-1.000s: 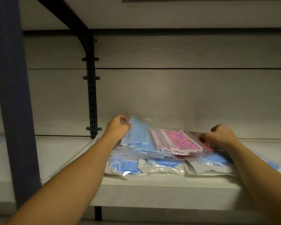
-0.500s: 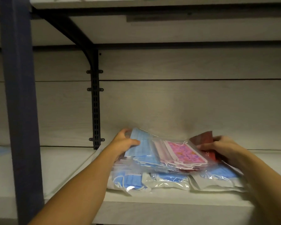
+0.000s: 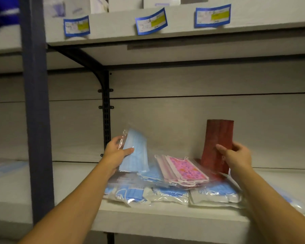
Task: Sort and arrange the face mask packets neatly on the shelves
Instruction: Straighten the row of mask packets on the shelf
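Note:
A pile of face mask packets lies on the lower shelf (image 3: 148,217). My left hand (image 3: 115,154) grips a clear packet of light blue masks (image 3: 136,152), tilted up above the pile's left side. My right hand (image 3: 236,157) holds a dark red mask packet (image 3: 217,138) upright at the pile's right. Between my hands a pink patterned mask packet (image 3: 185,170) rests on top. Several blue mask packets (image 3: 169,193) in clear wrap lie flat underneath, near the shelf's front edge.
A black bracket rail (image 3: 106,120) runs up the back wall behind my left hand. A dark blue post (image 3: 36,120) stands at the left. The upper shelf (image 3: 183,30) carries blue price labels (image 3: 151,21) and boxes. More packets lie at the far left (image 3: 5,168) and far right (image 3: 292,201).
Both hands have lifted their packets off the pile: the blue one tilted up at left, the red one raised upright at right. The camera view has tipped upward, showing the upper shelf.

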Motion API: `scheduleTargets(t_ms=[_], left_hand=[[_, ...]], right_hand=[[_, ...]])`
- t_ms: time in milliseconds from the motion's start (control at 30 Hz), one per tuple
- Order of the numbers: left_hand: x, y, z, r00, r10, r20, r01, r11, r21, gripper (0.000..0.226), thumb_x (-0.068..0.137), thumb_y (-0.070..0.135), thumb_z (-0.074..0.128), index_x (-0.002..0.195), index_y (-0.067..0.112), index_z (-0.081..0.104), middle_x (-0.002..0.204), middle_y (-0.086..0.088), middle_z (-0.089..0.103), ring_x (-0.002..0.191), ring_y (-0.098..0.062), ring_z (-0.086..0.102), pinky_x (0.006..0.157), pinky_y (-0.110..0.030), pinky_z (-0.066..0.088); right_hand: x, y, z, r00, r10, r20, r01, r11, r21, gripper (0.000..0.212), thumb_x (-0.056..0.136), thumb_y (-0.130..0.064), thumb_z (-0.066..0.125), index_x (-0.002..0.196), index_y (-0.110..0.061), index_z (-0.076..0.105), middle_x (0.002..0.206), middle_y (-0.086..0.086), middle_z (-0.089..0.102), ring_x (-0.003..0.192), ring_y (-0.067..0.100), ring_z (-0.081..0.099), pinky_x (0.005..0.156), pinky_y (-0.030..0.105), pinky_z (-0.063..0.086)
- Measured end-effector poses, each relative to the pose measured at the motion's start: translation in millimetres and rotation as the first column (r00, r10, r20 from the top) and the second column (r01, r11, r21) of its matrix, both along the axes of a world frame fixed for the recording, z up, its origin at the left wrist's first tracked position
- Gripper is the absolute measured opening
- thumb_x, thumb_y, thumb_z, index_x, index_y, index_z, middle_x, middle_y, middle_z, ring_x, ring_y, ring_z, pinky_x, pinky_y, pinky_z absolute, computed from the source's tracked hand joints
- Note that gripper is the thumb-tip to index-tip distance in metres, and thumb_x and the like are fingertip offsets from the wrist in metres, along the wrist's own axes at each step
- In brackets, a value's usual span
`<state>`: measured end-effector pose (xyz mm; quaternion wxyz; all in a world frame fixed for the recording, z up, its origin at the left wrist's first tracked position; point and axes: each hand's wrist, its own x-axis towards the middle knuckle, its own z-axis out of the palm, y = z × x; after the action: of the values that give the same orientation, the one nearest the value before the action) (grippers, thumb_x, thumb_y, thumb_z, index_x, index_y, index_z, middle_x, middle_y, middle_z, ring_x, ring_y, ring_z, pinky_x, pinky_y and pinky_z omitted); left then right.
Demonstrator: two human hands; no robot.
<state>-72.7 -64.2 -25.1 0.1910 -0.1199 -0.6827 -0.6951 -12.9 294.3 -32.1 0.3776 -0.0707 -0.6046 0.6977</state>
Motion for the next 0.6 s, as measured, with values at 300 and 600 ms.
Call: scheduleTargets(t_ms=[300, 600], left_hand=[[95, 5, 28, 0.974, 0.179, -0.141, -0.158, 0.976, 0.153, 0.031, 0.086, -0.009, 0.071, 0.107, 0.013, 0.064, 0.099, 0.006, 0.072, 0.076, -0.002, 0.072, 0.061, -0.016, 0.055], [209, -10, 44, 0.948, 0.239, -0.211, -0.224, 0.970, 0.094, 0.019, 0.085, 0.013, 0.079, 0.102, 0.019, 0.071, 0.088, 0.012, 0.077, 0.080, -0.008, 0.075, 0.065, -0.027, 0.061]], right_hand=[[21, -11, 19, 0.960, -0.010, -0.281, 0.036, 0.996, 0.088, 0.021, 0.088, -0.004, 0.073, 0.103, -0.018, 0.071, 0.085, 0.000, 0.070, 0.077, 0.015, 0.066, 0.080, 0.035, 0.057], [100, -92, 66, 0.850, 0.347, -0.396, -0.271, 0.933, 0.235, 0.018, 0.084, -0.010, 0.080, 0.090, -0.024, 0.072, 0.083, -0.007, 0.074, 0.072, 0.008, 0.069, 0.062, 0.026, 0.059]])
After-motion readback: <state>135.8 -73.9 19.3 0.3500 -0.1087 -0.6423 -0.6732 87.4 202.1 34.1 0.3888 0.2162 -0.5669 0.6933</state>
